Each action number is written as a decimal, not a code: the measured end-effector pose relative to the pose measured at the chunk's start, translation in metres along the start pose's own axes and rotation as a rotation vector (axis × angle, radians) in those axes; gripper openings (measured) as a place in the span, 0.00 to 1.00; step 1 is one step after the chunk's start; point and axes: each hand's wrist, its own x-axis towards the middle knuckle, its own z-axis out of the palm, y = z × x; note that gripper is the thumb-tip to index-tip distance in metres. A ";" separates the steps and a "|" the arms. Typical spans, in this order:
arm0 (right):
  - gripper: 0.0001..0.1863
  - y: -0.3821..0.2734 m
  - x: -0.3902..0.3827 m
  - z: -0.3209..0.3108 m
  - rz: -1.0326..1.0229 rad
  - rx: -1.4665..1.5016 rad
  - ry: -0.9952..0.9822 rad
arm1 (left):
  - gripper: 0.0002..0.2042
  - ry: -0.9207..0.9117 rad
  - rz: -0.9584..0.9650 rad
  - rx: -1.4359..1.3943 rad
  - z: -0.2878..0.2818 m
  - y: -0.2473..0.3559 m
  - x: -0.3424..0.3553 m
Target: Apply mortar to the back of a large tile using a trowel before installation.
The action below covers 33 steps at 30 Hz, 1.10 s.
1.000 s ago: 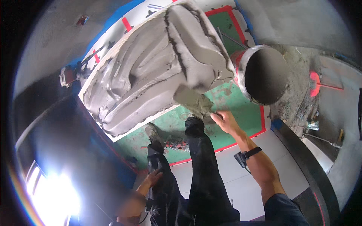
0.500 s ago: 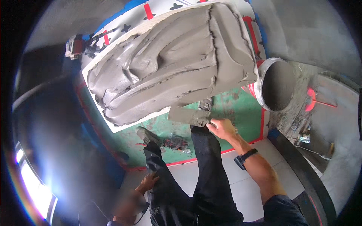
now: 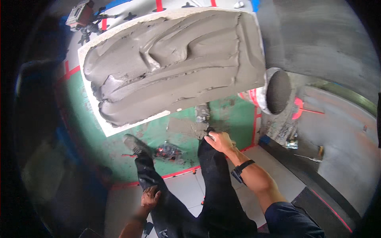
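Fingers of the right hand [image 3: 219,141] wrap round the handle end of a trowel [image 3: 183,127], its blade pointing left above the green floor [image 3: 234,127], near the board's [image 3: 111,130] closer edge. I have the left hand [image 3: 151,197] resting on the left leg [image 3: 145,168], fingers loosely curved, gripping nothing. From my end I count one trowel, one board under grey mortar [image 3: 170,63], one bucket [image 3: 260,93], two shoes [image 3: 137,144]. The bucket is beside the board's right corner; a boxy device [image 3: 80,16] sits beyond its upper left. In my view, the right shoe stands between trowel and board.
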 end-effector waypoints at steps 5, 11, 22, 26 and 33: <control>0.21 0.035 -0.012 -0.048 0.396 0.623 0.266 | 0.24 0.035 -0.034 -0.005 0.023 -0.002 0.007; 0.23 0.039 0.029 -0.045 0.648 1.044 0.217 | 0.24 0.058 0.004 -0.012 0.037 0.002 0.017; 0.20 0.018 -0.007 0.009 0.053 0.236 0.139 | 0.25 0.042 -0.045 0.030 0.025 0.010 0.007; 0.18 -0.047 0.041 -0.004 0.154 0.439 0.157 | 0.26 0.052 -0.019 -0.001 0.025 0.006 0.007; 0.21 -0.056 0.035 0.048 0.007 0.041 0.051 | 0.25 0.107 -0.015 -0.035 0.031 0.000 0.001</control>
